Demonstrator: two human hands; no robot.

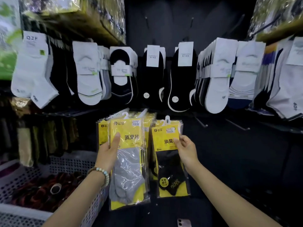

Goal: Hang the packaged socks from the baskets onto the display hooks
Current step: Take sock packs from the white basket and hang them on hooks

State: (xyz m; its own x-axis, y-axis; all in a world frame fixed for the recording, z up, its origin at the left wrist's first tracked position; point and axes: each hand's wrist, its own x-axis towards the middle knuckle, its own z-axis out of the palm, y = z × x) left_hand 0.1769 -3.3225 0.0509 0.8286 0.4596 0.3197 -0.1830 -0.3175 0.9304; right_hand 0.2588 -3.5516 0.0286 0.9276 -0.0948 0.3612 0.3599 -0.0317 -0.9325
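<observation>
My left hand (109, 152) grips a stack of yellow sock packs (129, 163); the front pack shows grey socks behind clear film. My right hand (185, 149) holds a second, thinner bunch of yellow packs with black socks (168, 167) by its right edge. Both bunches are upright, side by side, with white plastic hanger tabs (166, 120) at the top. Bare display hooks (200, 122) stick out of the dark wall to the right of the packs, at about the height of the tabs. A white perforated basket (23, 176) sits at lower left.
A row of hanging white and black socks (152, 76) fills the hooks above. Dark rolled items lie in the basket. Olive-coloured goods (49, 138) hang at the left. Another empty hook (237, 125) is further right. A phone (183, 223) lies at the bottom edge.
</observation>
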